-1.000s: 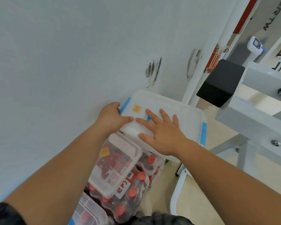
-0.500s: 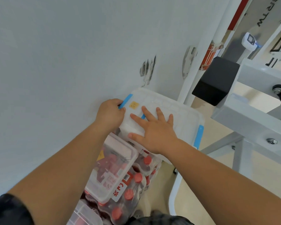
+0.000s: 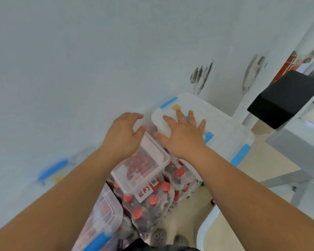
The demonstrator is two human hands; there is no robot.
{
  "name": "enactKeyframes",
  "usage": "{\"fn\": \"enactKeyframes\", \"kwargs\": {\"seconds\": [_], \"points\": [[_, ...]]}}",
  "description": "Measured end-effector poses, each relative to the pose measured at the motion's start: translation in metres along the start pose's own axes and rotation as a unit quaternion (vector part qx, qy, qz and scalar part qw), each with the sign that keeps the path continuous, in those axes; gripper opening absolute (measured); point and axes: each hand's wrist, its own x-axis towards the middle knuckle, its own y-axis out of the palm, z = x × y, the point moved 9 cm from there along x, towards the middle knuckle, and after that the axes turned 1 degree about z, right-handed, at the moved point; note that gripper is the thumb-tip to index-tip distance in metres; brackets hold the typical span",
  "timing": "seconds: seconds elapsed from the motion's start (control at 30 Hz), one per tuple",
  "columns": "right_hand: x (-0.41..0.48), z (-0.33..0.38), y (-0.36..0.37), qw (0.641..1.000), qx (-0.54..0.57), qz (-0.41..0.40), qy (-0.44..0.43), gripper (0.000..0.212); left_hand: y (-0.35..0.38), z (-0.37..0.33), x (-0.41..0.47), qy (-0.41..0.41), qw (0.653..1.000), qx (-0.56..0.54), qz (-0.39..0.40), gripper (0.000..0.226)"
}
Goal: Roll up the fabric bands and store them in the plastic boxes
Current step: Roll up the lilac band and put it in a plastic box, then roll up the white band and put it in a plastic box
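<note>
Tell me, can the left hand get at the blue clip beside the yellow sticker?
Probably yes. The left hand hovers by the lid's corner, and that clip lies just beyond, with nothing between. The right hand lies flat on the lid, clear of it.

Left hand point(image 3: 123, 135) loosely curled, right hand point(image 3: 182, 137) spread flat

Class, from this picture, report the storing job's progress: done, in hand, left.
Done: the big box is lidded. In hand: the right hand lies flat on top, the left hand open beside its corner. Left: no loose bands show; its contents are hidden.
</note>
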Motion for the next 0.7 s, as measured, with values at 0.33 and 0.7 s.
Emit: {"fn": "enactKeyframes", "kwargs": {"seconds": [0.33,0.7], "points": [[-0.056,0.153,0.006,0.975,0.065,-0.04,-0.21,0.067,-0.074,0.087,-0.126,-0.096,0.988,0.04,-0.111,0.034],[-0.18,0.412,0.107,0.917,0.042,0.049,-0.395,0.057,-0.17,0.274,-0.332,-0.233,0.948,0.046,-0.213,0.025]]}}
